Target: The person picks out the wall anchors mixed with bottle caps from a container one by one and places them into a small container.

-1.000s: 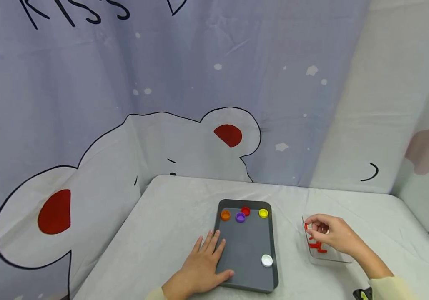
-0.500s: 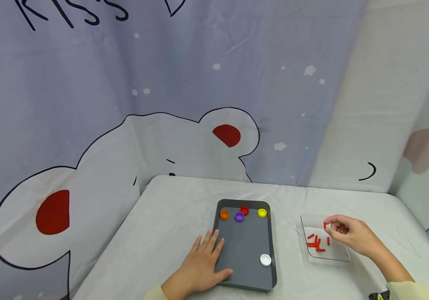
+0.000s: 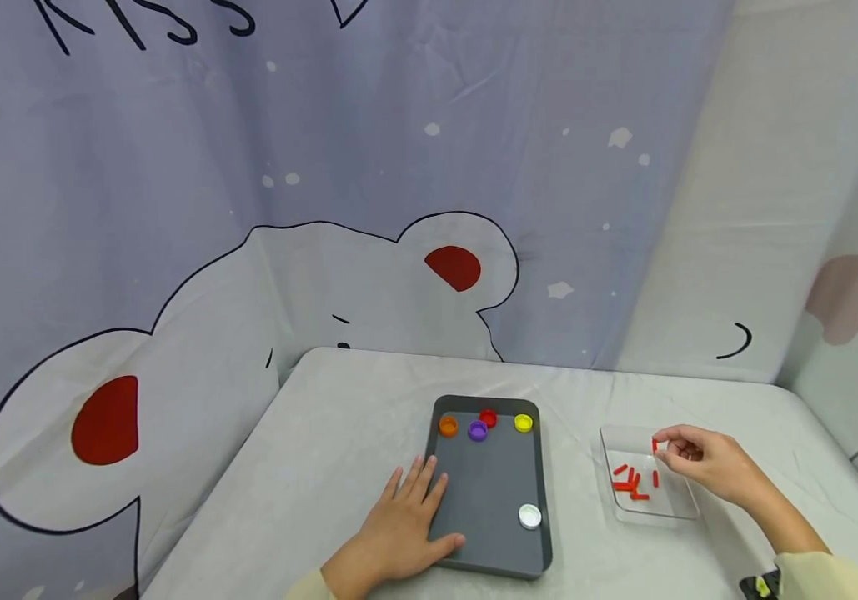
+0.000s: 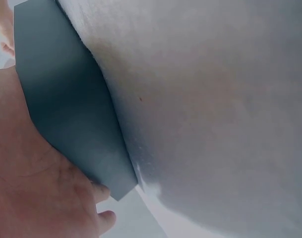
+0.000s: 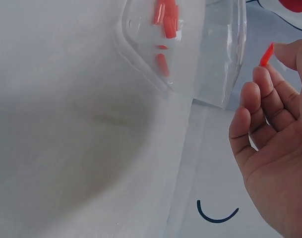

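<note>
Between thumb and fingertip, my right hand (image 3: 721, 468) pinches a short red stick (image 5: 267, 54). It holds the stick above the back right part of a clear plastic box (image 3: 676, 502). Several more red sticks (image 3: 634, 483) lie loosely inside the box. My left hand (image 3: 398, 537) rests with straight, spread fingers on the left edge of a dark grey tray (image 3: 484, 492). Toward the tray's far end are an orange cap (image 3: 448, 427), a red cap (image 3: 487, 418), a purple cap (image 3: 477, 431) and a yellow cap (image 3: 523, 422). A white cap (image 3: 529, 517) sits near its right side.
A white cloth (image 3: 308, 475) covers the table beneath tray and box. Behind it hangs a printed curtain (image 3: 368, 125) with a bear drawing. The box stands to the right of the tray, with a strip of cloth between them.
My right hand has moved right from the box's back left corner, still pinching the red stick, so more of the box's inside shows. My left hand stays on the tray.
</note>
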Demonstrator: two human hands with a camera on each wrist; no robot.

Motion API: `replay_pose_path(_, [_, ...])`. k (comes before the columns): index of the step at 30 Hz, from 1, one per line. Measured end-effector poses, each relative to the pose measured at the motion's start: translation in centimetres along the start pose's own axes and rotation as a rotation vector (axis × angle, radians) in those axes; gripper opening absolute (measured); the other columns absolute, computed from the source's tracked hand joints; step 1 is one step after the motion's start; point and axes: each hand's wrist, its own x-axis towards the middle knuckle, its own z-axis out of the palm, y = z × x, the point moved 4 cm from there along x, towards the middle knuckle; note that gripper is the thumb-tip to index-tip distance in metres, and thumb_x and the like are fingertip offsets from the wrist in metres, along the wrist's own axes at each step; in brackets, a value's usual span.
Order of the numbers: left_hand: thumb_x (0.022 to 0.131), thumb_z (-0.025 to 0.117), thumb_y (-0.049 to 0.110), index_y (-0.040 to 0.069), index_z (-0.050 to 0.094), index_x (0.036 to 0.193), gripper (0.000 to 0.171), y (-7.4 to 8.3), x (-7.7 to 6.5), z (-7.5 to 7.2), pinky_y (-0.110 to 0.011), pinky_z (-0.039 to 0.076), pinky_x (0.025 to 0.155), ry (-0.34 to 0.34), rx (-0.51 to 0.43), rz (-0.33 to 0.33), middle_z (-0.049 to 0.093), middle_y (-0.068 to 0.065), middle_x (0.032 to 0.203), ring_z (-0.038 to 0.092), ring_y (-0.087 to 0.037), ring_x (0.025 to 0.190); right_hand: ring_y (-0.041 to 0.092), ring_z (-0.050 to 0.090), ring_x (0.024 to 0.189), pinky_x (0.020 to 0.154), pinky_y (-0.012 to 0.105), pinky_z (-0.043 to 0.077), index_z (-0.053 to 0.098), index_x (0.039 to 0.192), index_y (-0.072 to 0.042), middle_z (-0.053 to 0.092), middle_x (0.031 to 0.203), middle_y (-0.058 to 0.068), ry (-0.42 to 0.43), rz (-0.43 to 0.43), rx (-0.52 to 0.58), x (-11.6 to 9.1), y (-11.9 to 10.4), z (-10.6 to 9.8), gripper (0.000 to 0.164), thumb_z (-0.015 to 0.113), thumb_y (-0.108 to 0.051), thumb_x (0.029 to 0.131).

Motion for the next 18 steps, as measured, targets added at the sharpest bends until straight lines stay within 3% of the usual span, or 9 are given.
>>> replay_pose_path(18, [0.095, 0.040, 0.075, 0.010, 0.037, 0.158, 0.091, -0.1, 0.1, -0.1, -0.059, 0.017, 0.121, -0.029, -0.024, -0.003, 0.020, -0.014, 0.168, 0.013, -0.034, 0.156, -0.004, 0.055, 0.072, 0.062, 0.021, 0.048, 0.073, 0.114, -0.006, 0.068, 0.086, -0.003, 0.061, 0.091, -0.030, -1.4, 0.6, -0.4, 0.022, 0.069, -0.019, 0.097])
